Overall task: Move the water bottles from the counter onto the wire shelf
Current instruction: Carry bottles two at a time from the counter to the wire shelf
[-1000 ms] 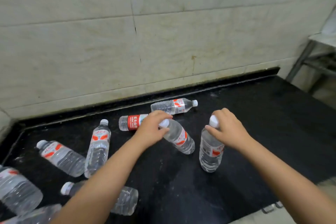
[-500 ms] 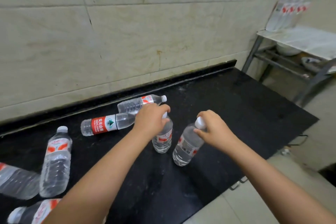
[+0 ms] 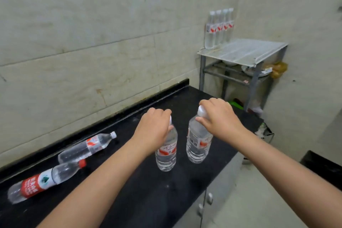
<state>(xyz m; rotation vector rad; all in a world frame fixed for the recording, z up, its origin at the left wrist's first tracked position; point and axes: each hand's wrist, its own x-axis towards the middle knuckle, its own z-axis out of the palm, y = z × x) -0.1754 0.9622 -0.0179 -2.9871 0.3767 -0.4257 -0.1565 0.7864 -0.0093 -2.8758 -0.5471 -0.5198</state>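
Black worktop (image 3: 151,196) runs along a tiled wall; past its far end stands the wire shelf (image 3: 242,51) on a grey metal frame, well apart from both hands.

Four water bottles (image 3: 219,27) stand upright in a row at the back left corner of the shelf top, against the wall. Judged done: these four. The rest of the shelf top looks bare, so there is room for more.

Two bottles lie on their sides on the worktop near the wall: a clear white-capped bottle (image 3: 88,147), and nearer the camera a red-capped bottle (image 3: 46,179) with a wide red label. Both untouched, both left to move. More may lie beyond the left edge of the view; cannot tell.

Two bottles are held upright by the neck over the worktop, just beside each other. Left hand (image 3: 154,131) has its fingers curled over the cap of the left bottle (image 3: 166,153). Right hand (image 3: 217,118) pinches the right bottle (image 3: 199,142) just under its white cap. Whether the bases touch the worktop or hang clear is not certain; they look lifted.

Judgement: task partly done, a carry towards the shelf in hand, at least two more bottles afterwards.
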